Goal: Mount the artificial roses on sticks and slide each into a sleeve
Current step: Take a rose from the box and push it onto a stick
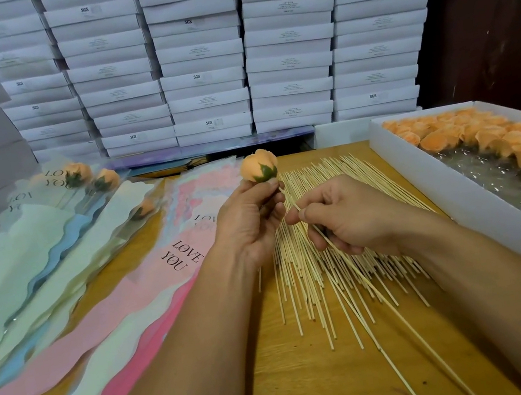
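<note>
We held the orange rose [257, 166] in our left hand [249, 220], right-hand fingers [300, 214] pinching the stick [343, 262], its tip seemingly just below the calyx; a straight, centred push would seat it.

sleeves [66, 266] left, sticks [325, 255] centre, rose box [453, 194] right, cartons [198, 51] behind

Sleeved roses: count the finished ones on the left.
3: two side by side at the far-left pile's top, one nearer the pink sleeves. Others may be hidden underneath.
</note>
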The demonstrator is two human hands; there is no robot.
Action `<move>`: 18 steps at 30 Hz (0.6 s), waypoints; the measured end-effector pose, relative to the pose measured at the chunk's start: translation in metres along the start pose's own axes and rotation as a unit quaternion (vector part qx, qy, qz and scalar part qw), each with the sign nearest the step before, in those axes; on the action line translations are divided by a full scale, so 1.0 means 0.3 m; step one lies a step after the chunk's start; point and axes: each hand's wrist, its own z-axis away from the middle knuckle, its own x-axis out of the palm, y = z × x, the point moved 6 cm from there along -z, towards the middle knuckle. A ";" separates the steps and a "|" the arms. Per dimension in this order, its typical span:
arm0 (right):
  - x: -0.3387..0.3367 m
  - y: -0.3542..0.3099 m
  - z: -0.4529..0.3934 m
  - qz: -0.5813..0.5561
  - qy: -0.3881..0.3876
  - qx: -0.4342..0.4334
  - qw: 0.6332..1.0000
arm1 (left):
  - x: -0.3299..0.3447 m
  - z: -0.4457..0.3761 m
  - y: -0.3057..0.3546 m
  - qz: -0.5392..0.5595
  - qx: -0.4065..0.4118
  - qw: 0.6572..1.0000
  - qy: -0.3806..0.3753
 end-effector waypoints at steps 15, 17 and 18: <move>-0.005 0.029 -0.018 0.011 0.014 -0.002 1.000 | -0.003 -0.005 -0.016 0.050 -0.028 0.998 0.006; -0.001 0.034 -0.020 0.000 0.021 0.007 1.000 | -0.003 -0.005 -0.016 0.047 -0.030 0.998 -0.001; 0.004 0.036 -0.022 -0.012 0.023 0.013 1.000 | -0.004 -0.004 -0.016 0.043 -0.029 0.999 -0.003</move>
